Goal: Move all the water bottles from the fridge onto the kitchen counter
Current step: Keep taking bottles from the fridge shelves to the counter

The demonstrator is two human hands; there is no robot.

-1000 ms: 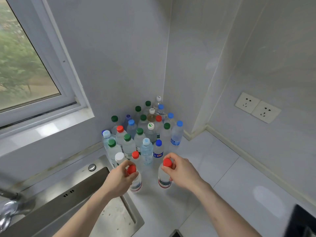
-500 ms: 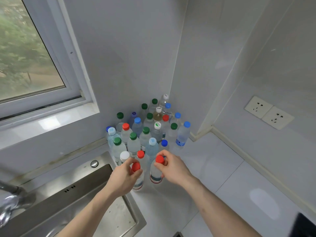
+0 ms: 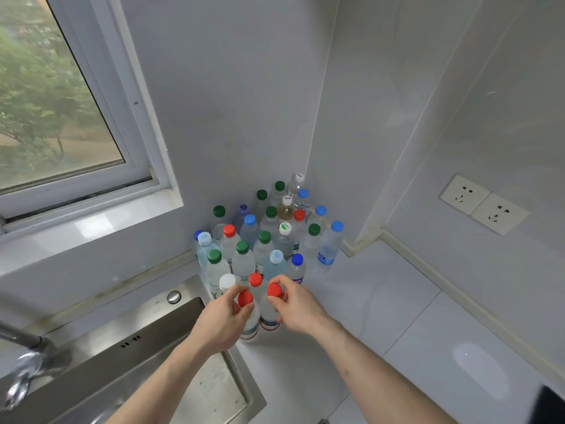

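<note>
Several clear water bottles point(image 3: 264, 240) with green, blue, red and white caps stand packed in the corner of the white kitchen counter point(image 3: 382, 310). My left hand point(image 3: 221, 321) grips a red-capped bottle point(image 3: 250, 324) near its neck at the front of the group. Beside it, my right hand point(image 3: 298, 307) holds a second red-capped bottle point(image 3: 269, 316) at the neck. Both bottles are upright, side by side, with their bases at counter level next to the sink's corner.
A steel sink point(image 3: 131, 341) with a tap point(image 3: 24, 362) lies to the left of the bottles. Above it is a window point(image 3: 55, 111) with a sill. Two wall sockets point(image 3: 483, 203) sit on the right wall. A dark object point(image 3: 550, 405) shows at the lower right.
My right hand has slid its red-capped bottle leftward and closer to the group, until it stands next to the left hand's bottle. The left hand has barely moved.
</note>
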